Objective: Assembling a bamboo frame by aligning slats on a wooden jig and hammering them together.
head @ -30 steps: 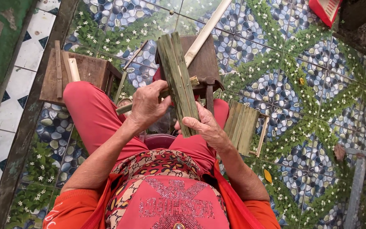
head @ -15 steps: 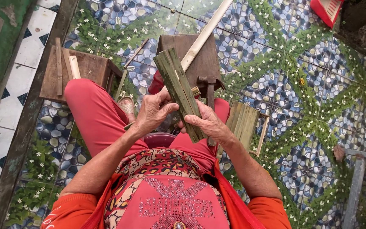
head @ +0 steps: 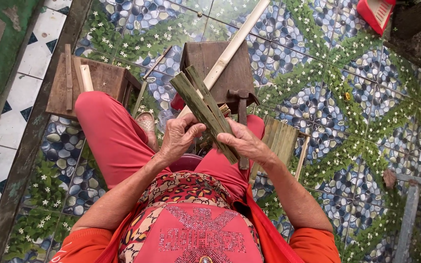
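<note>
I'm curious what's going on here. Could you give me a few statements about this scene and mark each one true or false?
1. Both hands, left and right, grip the bundle of green bamboo strips. True.
2. The person wears blue trousers. False: the trousers are pink-red.
3. A hammer lies on the dark wooden stool. True.
4. The floor is bare concrete. False: the tiled floor shows pebbles and flowers.

We hold a bundle of green bamboo strips (head: 205, 109) tilted up and away over our lap, our left hand (head: 179, 139) gripping its near side and our right hand (head: 242, 142) wrapped around its lower end. Beyond it a small wooden stool (head: 205, 61) carries a pale bamboo pole (head: 235, 46) and a hammer (head: 241, 104). More strips (head: 281, 141) lie beside our right knee.
</note>
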